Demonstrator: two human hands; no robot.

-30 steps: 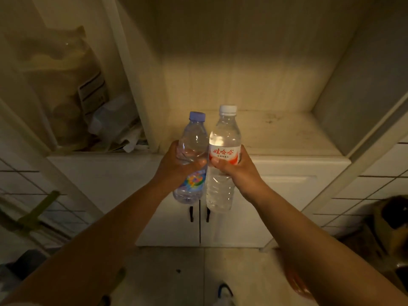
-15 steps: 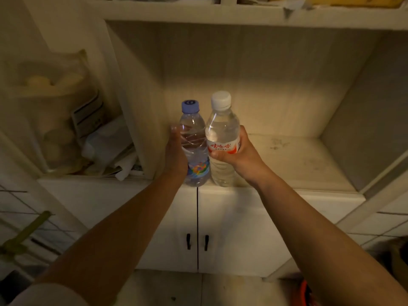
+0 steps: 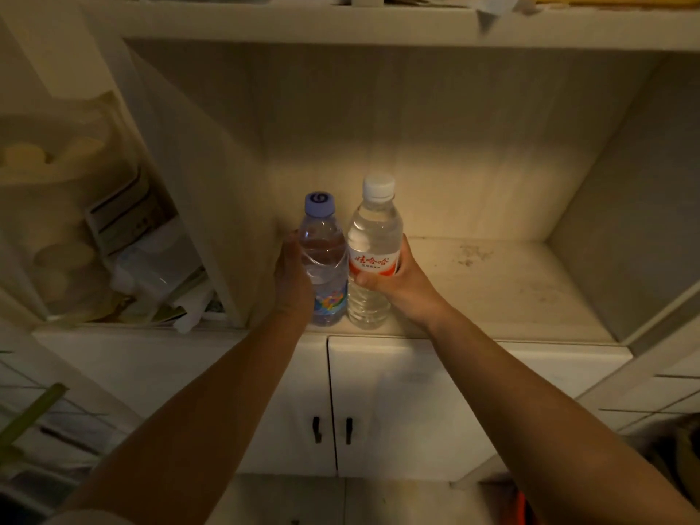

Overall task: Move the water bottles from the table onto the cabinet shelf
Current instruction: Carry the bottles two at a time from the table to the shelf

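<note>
Both bottles now down on shelf [image 3: 492, 289], front edge, upright, touching. Half second ago: just landing. Left hand [image 3: 291, 282] grasps purple-cap bottle [image 3: 324, 255] at 9 o'clock side. Right hand [image 3: 401, 282] grasps white-cap bottle [image 3: 373, 236] at 3 o'clock side.

The left bottle [image 3: 324, 267] has a purple cap and a rainbow-patterned label. The right bottle [image 3: 373, 259] has a white cap and a red-and-white label. The cabinet [image 3: 492, 289] is off-white.
</note>
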